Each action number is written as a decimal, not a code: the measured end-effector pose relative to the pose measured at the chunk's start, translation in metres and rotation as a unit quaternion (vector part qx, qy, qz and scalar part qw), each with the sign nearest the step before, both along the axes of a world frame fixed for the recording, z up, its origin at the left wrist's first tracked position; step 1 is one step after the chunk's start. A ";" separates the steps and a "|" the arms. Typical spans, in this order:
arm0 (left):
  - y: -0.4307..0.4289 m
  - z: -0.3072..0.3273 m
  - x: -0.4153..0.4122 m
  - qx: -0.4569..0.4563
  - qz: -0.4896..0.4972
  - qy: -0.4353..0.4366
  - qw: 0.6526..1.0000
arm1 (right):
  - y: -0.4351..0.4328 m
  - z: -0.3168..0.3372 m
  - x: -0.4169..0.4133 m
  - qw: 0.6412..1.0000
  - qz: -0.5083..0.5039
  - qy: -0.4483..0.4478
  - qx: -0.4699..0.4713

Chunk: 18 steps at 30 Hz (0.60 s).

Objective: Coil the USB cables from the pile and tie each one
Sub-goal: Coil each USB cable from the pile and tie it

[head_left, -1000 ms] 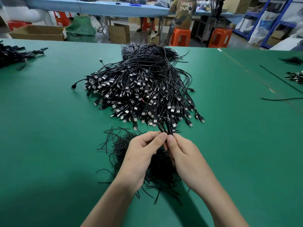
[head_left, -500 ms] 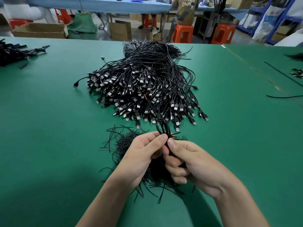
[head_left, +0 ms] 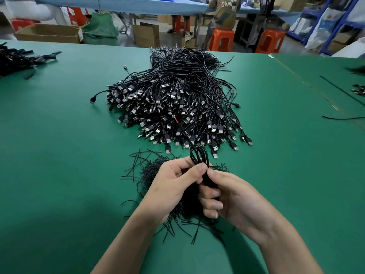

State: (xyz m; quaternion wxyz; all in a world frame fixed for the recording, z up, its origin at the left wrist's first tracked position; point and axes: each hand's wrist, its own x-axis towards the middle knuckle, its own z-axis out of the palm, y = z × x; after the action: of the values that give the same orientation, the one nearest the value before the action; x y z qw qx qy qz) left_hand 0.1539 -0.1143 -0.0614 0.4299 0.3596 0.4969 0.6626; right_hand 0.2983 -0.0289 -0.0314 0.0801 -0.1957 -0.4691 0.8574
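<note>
Compared with a second ago, the right hand [head_left: 239, 204] is now showing its palm side. Its fingers are curling inward so that three fingertips line up toward the camera, where earlier its back was facing up with the fingers reaching forward. The loop of the coiled USB cable [head_left: 199, 155] is now standing clearly above the fingertips of both hands, where earlier only a short stub was poking out. Over the last half second the hands are hardly shifting at all.

The left hand [head_left: 171, 186] is pinching the coil just below its loop between thumb and forefinger. The right hand is wrapping its curled fingers round the lower part of the same bundle, with its thumb tip meeting the left thumb at the neck of the loop. One loose strand is running from the loop away over the heap and ending in a red tip [head_left: 176, 120].

The pile of USB cables [head_left: 173, 99] is lying just beyond the fingertips, with its plugs fanning toward the hands. A loose heap of black twist ties [head_left: 152, 171] is lying directly under and to the left of the hands on the green table [head_left: 59, 155].

Far beyond the hands, a person seated on an orange stool [head_left: 221, 39] is wearing a shirt [head_left: 227, 10] whose back is partly showing the letters "OWN", with a cropped line above them that cannot be read in full.
</note>
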 end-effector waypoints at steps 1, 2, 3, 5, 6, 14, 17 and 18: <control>0.000 0.000 0.000 -0.001 0.001 0.004 1.000 | 0.000 -0.001 0.000 1.000 0.001 0.005 -0.016; 0.000 -0.001 0.001 0.001 0.002 0.005 1.000 | 0.000 -0.002 0.000 0.999 0.003 0.012 -0.036; 0.000 -0.001 0.000 0.002 0.002 0.001 1.000 | 0.000 -0.002 -0.001 0.998 0.003 0.018 -0.058; 0.000 -0.001 -0.001 0.002 -0.005 -0.004 1.000 | 0.001 -0.003 -0.001 0.996 0.005 0.022 -0.088; -0.001 0.000 -0.002 0.001 -0.010 -0.005 1.000 | 0.001 -0.003 -0.002 0.995 0.009 0.023 -0.097; -0.002 0.002 0.003 -0.012 -0.010 -0.053 0.998 | -0.004 -0.006 -0.004 0.999 -0.051 0.005 0.010; -0.004 0.003 0.002 -0.006 -0.014 -0.036 0.999 | -0.007 -0.003 -0.004 0.969 -0.079 -0.055 0.228; -0.003 0.003 0.002 -0.010 0.000 -0.015 1.000 | -0.006 -0.002 -0.003 0.945 -0.093 -0.081 0.302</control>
State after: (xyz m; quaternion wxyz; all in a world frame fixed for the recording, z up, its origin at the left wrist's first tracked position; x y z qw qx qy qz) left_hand 0.1559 -0.1173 -0.0588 0.4410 0.3455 0.4967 0.6629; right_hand 0.2950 -0.0349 -0.0333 0.1768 -0.2742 -0.6909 0.6452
